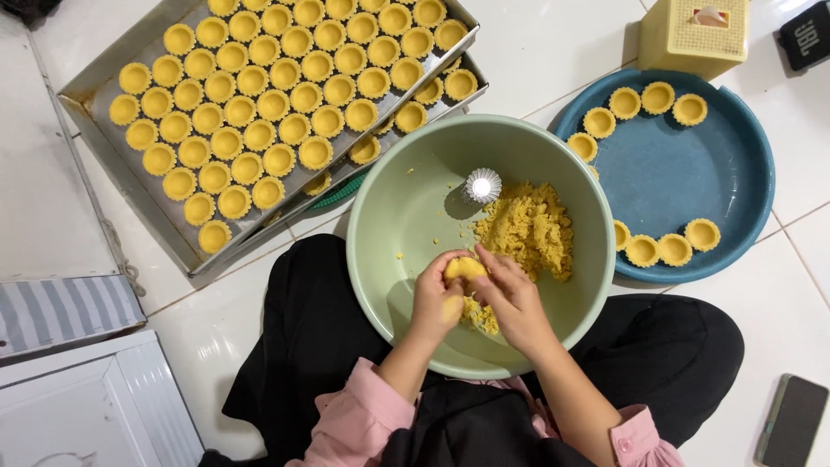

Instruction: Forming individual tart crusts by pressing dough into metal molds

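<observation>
Dough lump (465, 267) pinched between left hand (437, 300) and right hand (512, 298), both grasping it; fluted metal mould (482, 185) lies just beyond, far side, inside green bowl (380, 216).

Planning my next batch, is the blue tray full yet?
Not full. The blue tray holds tart shells only along its rim; its middle is bare.

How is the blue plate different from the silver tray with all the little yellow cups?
The blue plate is round; the silver tray is rectangular. The plate has only a few dough shells set along its rim, its middle bare; the tray is packed with rows of them. The plate lies flat on the floor, while the tray rests on top of another tray. Both hold the same small yellow shells and sit beside the green bowl.
</observation>
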